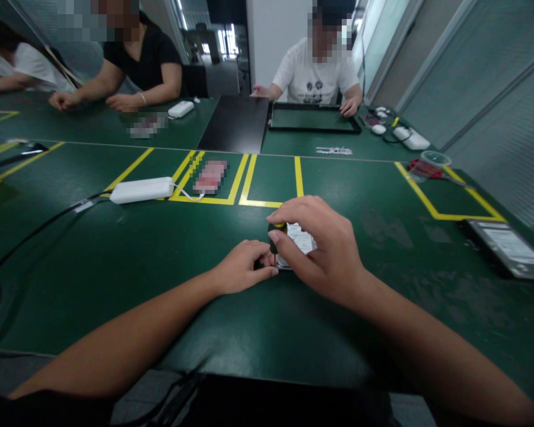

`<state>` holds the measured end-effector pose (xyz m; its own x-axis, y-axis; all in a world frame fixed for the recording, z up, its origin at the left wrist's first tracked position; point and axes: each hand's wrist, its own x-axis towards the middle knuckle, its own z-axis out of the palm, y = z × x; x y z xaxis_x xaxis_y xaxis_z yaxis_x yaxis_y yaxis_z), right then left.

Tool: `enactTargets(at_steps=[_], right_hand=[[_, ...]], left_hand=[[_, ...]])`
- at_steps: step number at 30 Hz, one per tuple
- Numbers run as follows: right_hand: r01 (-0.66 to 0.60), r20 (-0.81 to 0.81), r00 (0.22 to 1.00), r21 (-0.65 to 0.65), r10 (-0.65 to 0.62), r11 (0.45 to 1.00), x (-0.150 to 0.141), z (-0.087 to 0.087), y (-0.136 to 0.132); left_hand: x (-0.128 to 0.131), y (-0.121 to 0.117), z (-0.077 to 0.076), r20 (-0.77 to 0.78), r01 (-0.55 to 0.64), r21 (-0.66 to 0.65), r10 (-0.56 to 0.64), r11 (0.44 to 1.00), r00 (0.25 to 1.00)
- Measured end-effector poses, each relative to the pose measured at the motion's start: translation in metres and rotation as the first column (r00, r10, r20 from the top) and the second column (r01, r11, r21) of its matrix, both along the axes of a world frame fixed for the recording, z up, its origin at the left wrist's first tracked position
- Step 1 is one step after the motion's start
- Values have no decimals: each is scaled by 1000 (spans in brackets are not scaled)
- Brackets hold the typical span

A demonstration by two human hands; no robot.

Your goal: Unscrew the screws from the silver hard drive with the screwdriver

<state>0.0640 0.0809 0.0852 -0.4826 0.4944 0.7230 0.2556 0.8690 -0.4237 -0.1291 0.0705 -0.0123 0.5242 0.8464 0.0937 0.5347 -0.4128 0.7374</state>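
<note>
A small flat device with a white label point(299, 239) lies on the green mat in front of me, mostly covered by my hands. My right hand point(323, 249) arches over it, thumb and fingers pinched on a small dark and yellow thing point(276, 228) at its left edge that I cannot name. My left hand point(242, 267) is curled, fingertips pressed on the device's near left corner.
A white power pack point(141, 190) with a cable lies at the left inside yellow tape lines. A dark tray point(312, 117) sits before a person opposite. Red scissors point(422, 169) and a flat device point(507, 246) lie to the right. Other people sit at the far left.
</note>
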Motion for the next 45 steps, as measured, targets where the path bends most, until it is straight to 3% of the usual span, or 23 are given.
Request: enactTargets(at_steps=[21, 45], right_hand=[[39, 11, 999, -17, -39, 999, 0, 0, -1], [-3, 7, 1000, -25, 3, 1000, -1, 0, -1]], left_hand=[[1, 0, 2, -30, 0, 22, 1, 1000, 1000], [1, 0, 3, -6, -4, 71, 5, 997, 1000]])
